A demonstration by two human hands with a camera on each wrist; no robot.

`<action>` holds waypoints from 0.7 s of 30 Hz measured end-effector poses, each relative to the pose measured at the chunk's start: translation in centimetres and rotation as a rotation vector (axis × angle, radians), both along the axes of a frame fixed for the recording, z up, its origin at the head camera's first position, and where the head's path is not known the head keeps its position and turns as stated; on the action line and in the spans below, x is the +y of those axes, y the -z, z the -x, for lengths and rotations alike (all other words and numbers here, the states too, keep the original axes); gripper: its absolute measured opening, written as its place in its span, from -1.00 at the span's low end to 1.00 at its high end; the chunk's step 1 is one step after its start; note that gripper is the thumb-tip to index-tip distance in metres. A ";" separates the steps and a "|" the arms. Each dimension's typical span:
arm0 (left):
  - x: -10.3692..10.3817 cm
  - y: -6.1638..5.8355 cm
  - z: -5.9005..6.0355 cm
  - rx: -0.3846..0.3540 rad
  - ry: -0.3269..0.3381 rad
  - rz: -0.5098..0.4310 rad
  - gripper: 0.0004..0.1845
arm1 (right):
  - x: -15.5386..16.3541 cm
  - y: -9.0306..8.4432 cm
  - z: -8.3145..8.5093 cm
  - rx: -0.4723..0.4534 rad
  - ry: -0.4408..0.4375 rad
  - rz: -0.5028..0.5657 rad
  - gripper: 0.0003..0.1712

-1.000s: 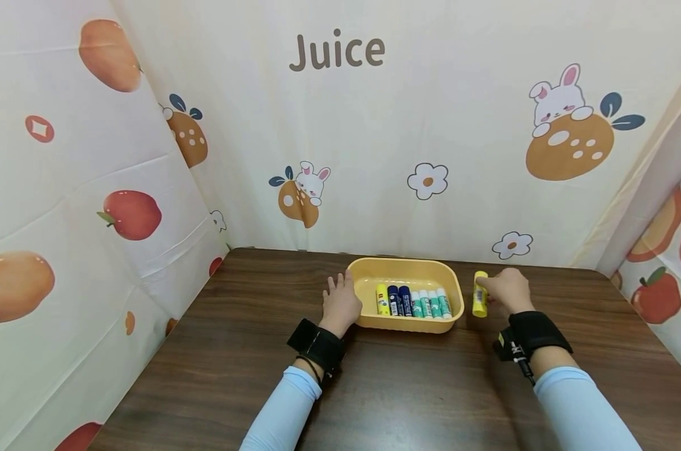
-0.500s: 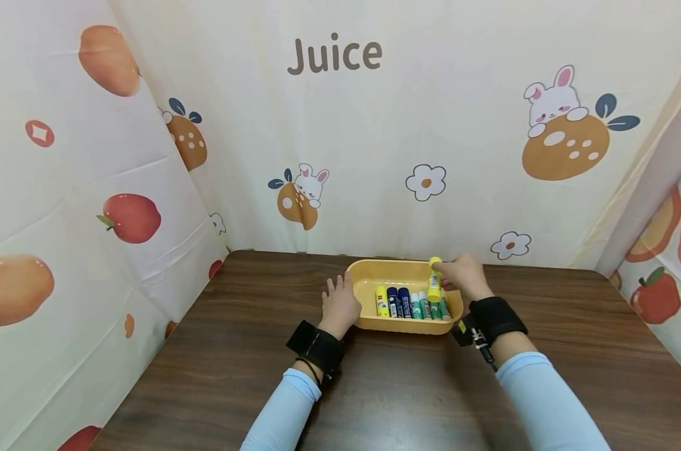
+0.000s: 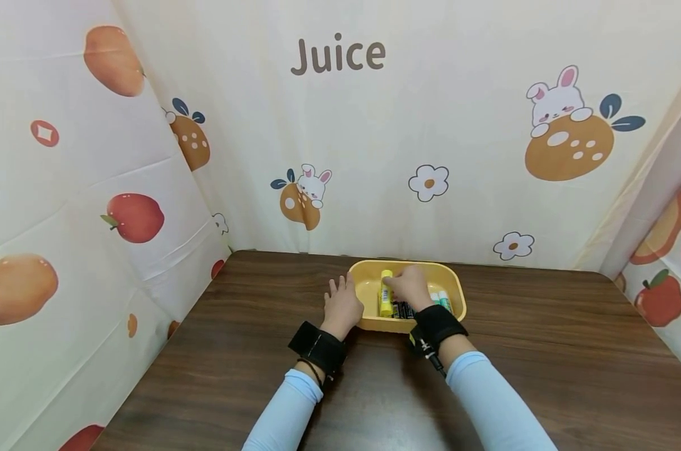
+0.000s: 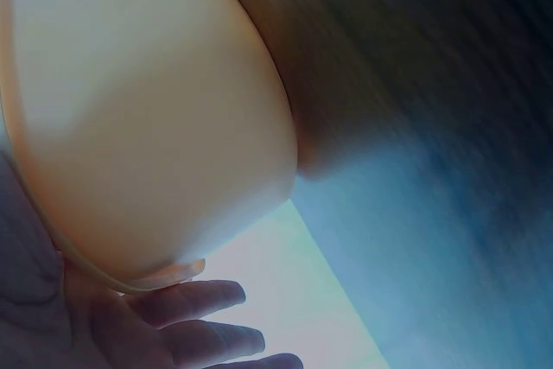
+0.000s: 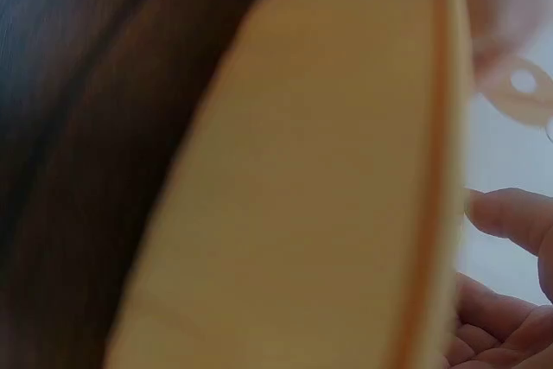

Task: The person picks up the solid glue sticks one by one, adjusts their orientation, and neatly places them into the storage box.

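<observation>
My right hand (image 3: pixel 412 288) pinches a yellow glue stick (image 3: pixel 386 294) near its upper end, over the left part of a yellow plastic tray (image 3: pixel 450 282). Beneath that hand lie dark glue sticks (image 3: pixel 401 310), partly hidden. White-and-teal glue sticks (image 3: pixel 444 299) show at the tray's right side. My left hand (image 3: pixel 342 305) rests against the tray's left end with fingers spread. In the left wrist view, the tray wall (image 4: pixel 164 110) stands beside its fingers (image 4: pixel 212 340). The right wrist view shows the tray's outer wall (image 5: pixel 302 170) hiding the pinched stick, with some right-hand fingers (image 5: pixel 510 213) beyond.
The tray stands near the back edge of a dark wood table (image 3: pixel 250 313). A fabric curtain (image 3: pixel 363 138) with fruit and rabbit prints hangs behind, and another printed curtain (image 3: pixel 75 263) is at the left.
My right hand has carried the yellow glue stick left, from the table right of the tray to over the tray's left part. The left hand has stayed at the tray's left end.
</observation>
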State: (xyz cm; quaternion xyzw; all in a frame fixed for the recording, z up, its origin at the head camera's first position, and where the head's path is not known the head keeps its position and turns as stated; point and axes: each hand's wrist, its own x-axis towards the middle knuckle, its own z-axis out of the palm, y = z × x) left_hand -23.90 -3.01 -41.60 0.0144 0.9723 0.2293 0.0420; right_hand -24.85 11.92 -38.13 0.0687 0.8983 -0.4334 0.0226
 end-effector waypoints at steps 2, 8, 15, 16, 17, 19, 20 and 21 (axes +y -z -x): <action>0.2 0.0 0.0 0.001 0.004 -0.002 -0.30 | -0.9 0.6 0.0 0.022 -0.010 -0.021 -0.56; 0.5 0.1 -0.2 0.054 0.040 0.003 -0.31 | -2.4 2.0 -0.3 0.039 -0.011 -0.117 -0.47; 0.5 0.2 -0.4 0.095 0.059 0.013 -0.33 | -2.8 3.0 -0.8 0.104 0.001 -0.213 -0.54; 0.5 0.2 -0.4 0.093 0.060 0.011 -0.33 | -2.8 3.1 -0.8 0.112 0.000 -0.225 -0.54; 0.5 0.2 -0.4 0.092 0.061 0.011 -0.33 | -2.8 3.1 -0.9 0.115 -0.004 -0.234 -0.53; 0.4 0.3 -0.3 0.089 0.059 0.012 -0.32 | -2.6 3.1 -1.0 0.121 -0.012 -0.250 -0.51; 0.4 0.4 -0.3 0.084 0.056 0.010 -0.32 | -2.5 3.0 -1.1 0.126 -0.016 -0.250 -0.52; 0.4 0.4 -0.3 0.076 0.052 0.008 -0.31 | -2.4 2.9 -1.2 0.132 -0.020 -0.254 -0.53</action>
